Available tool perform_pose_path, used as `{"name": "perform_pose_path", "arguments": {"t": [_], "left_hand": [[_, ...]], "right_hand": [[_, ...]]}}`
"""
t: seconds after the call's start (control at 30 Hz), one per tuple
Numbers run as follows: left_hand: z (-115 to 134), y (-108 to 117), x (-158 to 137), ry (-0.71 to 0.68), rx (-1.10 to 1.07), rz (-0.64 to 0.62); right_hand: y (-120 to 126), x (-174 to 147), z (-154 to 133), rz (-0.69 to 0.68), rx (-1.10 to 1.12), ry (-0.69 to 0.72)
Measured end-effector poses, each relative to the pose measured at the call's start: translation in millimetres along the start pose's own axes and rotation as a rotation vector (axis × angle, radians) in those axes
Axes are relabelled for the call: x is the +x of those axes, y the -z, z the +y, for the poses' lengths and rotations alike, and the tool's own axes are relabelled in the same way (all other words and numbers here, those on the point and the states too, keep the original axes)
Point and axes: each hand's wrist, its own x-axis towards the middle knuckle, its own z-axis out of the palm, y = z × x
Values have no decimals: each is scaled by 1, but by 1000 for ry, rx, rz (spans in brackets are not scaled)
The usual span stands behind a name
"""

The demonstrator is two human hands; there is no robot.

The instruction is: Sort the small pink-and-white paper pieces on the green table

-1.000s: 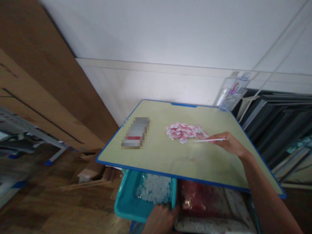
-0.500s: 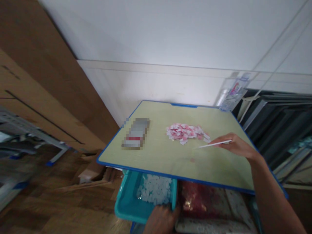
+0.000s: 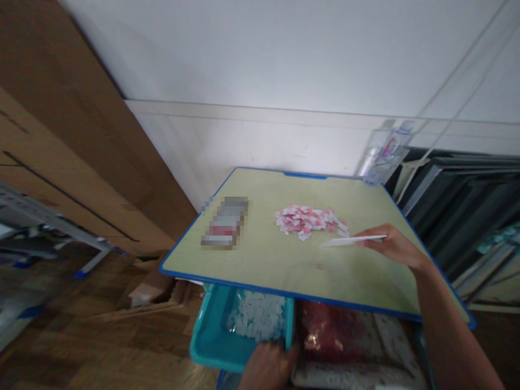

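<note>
Over the right half of the small table (image 3: pixel 260 265), my right hand (image 3: pixel 392 245) is closed on a thin white flat tool (image 3: pixel 345 240), shaped like a plastic knife. Its tip points left, just in front of a pile of small pink and white pieces (image 3: pixel 306 218). My left hand (image 3: pixel 268 365) is low at the bottom edge, curled at the front right corner of a teal basin (image 3: pixel 215 349); its fingertips are partly hidden. Inside the basin lie many small white pieces (image 3: pixel 260 314).
A blurred-out phone-like object (image 3: pixel 225 223) lies on the table's left side. A clear bottle (image 3: pixel 385 157) stands at the back right corner. Below the front edge is a red and white bag (image 3: pixel 337 336). Cardboard (image 3: pixel 81 135) leans at left; dark panels (image 3: pixel 467 206) stand at right.
The white tool has turned in my right hand, so more of its flat side shows. The view has shifted slightly; my left hand stays at the basin.
</note>
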Motion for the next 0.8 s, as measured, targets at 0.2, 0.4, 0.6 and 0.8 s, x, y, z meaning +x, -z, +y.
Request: {"name": "perform_pose_path", "arguments": {"t": [0.2, 0.4, 0.6, 0.8], "left_hand": [[0, -1, 1, -9, 17, 5], [0, -1, 2, 3, 21, -9], [0, 0, 0, 6, 12, -13], [0, 0, 2, 15, -1, -10]], "right_hand": [[7, -10, 13, 192, -90, -53], [7, -15, 19, 163, -93, -31], [6, -16, 17, 149, -87, -35], [6, -16, 16, 237, -103, -30]]}}
